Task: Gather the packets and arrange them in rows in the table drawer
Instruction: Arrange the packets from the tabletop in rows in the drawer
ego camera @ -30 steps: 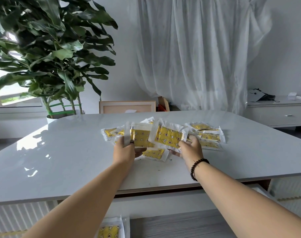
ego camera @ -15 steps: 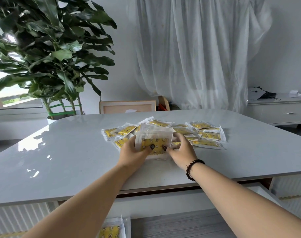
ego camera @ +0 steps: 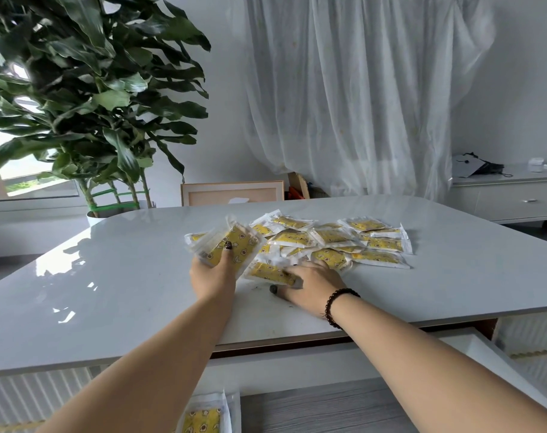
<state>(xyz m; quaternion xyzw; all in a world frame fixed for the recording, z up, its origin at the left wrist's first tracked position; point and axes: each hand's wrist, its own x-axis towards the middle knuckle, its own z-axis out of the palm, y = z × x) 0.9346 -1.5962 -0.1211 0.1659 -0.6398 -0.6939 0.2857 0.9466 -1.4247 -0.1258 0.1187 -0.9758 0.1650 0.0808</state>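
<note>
A small stack of packets (ego camera: 231,245) is held up in the left hand (ego camera: 214,278), pinched with the thumb on top, just above the white table (ego camera: 110,276). The right hand (ego camera: 313,284) is laid flat with fingers spread on one packet (ego camera: 270,273) at the near edge of the pile of yellow packets (ego camera: 344,242). One more packet (ego camera: 203,417) is seen lying in the open drawer (ego camera: 328,407) below the table.

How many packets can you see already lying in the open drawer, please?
1: a yellow packet at the left of the drawer, partly cut off by the frame edge; others may be hidden.
</note>
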